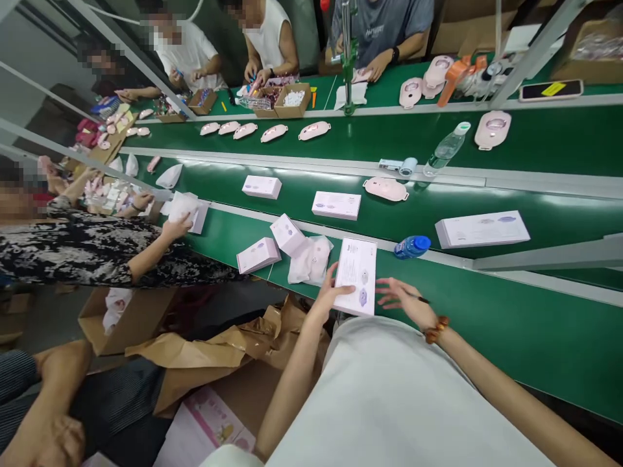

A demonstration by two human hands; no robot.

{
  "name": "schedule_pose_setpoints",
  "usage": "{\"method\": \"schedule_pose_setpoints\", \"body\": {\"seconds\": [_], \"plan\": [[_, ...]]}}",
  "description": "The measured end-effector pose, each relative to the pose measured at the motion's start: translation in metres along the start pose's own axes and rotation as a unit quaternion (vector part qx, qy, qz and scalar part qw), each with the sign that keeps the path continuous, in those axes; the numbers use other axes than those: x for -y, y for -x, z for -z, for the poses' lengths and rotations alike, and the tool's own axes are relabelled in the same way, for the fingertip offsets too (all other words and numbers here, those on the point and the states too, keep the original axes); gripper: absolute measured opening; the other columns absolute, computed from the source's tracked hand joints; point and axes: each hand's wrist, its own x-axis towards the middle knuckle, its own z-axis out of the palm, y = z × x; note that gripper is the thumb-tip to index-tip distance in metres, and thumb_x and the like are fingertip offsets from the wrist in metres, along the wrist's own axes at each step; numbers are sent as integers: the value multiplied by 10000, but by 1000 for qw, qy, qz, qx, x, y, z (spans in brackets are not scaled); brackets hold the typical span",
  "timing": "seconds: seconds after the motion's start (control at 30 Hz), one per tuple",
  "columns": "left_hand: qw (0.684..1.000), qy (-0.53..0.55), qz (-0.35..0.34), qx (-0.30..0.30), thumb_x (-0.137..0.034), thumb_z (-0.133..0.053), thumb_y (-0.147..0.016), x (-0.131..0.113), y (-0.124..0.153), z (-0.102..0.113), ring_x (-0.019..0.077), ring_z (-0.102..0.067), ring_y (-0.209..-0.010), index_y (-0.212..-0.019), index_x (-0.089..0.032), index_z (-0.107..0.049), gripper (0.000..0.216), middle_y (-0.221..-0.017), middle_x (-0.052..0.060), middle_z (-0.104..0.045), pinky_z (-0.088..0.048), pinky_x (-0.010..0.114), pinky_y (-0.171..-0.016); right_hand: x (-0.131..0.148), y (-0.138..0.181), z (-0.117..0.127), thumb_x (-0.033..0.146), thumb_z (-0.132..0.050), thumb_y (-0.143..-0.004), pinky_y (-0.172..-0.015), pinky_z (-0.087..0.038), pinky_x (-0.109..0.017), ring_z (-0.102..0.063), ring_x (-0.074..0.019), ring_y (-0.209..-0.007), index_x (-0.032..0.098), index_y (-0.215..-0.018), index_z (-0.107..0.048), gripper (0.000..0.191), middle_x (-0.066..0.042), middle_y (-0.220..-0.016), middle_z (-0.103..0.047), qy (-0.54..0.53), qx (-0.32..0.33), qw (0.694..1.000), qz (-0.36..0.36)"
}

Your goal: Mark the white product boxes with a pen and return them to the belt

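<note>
- White shirt cloth (413, 395) fills the bottom centre, closest to the camera, with the wearer's two bare forearms reaching forward on either side of it.
- Just beyond the shirt, at the near edge of a green tabletop (487, 305), is a white box (351, 263), its broad printed face turned up towards the wearer.
- Its long axis runs away from the body, roughly straight ahead; the short near end sits close to the shirt and the far end points at the metal rail (506, 272).
- Of the two hands, the left hand (331, 295) is on the box: its thumb lies across the printed face and its fingers wrap the left long side, grasping it.
- On the opposite side, the right hand (406, 303) is released, fingers loosely spread and pointing at the right long side. Those fingertips are just beside the box; whether they touch it cannot be told.
- So the box lies between the hands, left of the right hand and right of the left.
- Left of the box, just past the left hand, a bagged pink device (318, 254) rests near two smaller-looking cartons (288, 235); a blue-capped bottle (412, 247) lies ahead and to the right.
</note>
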Motion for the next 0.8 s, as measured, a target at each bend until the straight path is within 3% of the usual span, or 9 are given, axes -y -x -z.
{"method": "schedule_pose_setpoints", "body": {"seconds": [0.1, 0.2, 0.27, 0.4, 0.53, 0.67, 0.8], "plan": [[997, 69, 4, 31, -350, -987, -639, -22, 70, 18, 402, -668, -1367, -1717, -374, -370, 1242, -1529, 111, -678, -581, 481, -1071, 33, 63, 7, 858, -548, -999, -661, -627, -336, -652, -182, -704, 227, -1074, -857, 707, -64, -868, -740, -18, -21, 995, 100], [996, 54, 13, 64, -316, -1013, -638, -37, 128, 20, 421, -643, -1389, -1688, -401, -441, 1199, -1548, 106, -644, -562, 510, -1100, 60, 119, -2, 638, -727, -1022, -652, -621, -318, -682, -177, -667, 250, -1074, -818, 402, -31, -784, -739, -31, 13, 979, 199], [996, 40, 14, 84, -279, -1009, -645, -43, 148, 15, 423, -592, -1451, -1666, -398, -487, 1153, -1603, 94, -603, -514, 522, -1175, 71, 142, -12, 520, -838, -977, -625, -617, -296, -722, -181, -661, 243, -958, -781, 283, -37, -770, -770, -20, 50, 973, 223], [995, 35, 7, 92, -263, -977, -676, -45, 156, 6, 433, -536, -1495, -1670, -381, -489, 1114, -1654, 89, -559, -479, 541, -1212, 70, 153, -30, 448, -930, -899, -583, -593, -273, -753, -189, -639, 235, -738, -639, 395, -20, -689, -743, -20, 57, 968, 244], [995, 30, 13, 96, -300, -975, -681, -40, 156, 7, 436, -524, -1496, -1697, -381, -436, 1153, -1640, 94, -556, -506, 540, -1176, 58, 148, -34, 444, -841, -985, -512, -487, -256, -607, -128, -496, 240, -630, -457, 561, 31, -542, -615, 32, 43, 961, 273], [995, 29, 12, 91, -299, -971, -684, -39, 160, 7, 433, -515, -1500, -1713, -361, -405, 1176, -1643, 105, -542, -502, 544, -1181, 52, 147, -35, 376, -801, -1017, -502, -433, -273, -547, -112, -467, 235, -604, -404, 590, 41, -517, -582, 67, 43, 939, 334], [996, 32, 1, 81, -277, -968, -688, -38, 162, 4, 430, -481, -1532, -1704, -354, -429, 1153, -1679, 104, -510, -449, 562, -1239, 55, 147, -35, 364, -808, -1010, -483, -400, -300, -528, -124, -457, 246, -595, -390, 600, 37, -507, -575, 76, 34, 936, 342]]}}
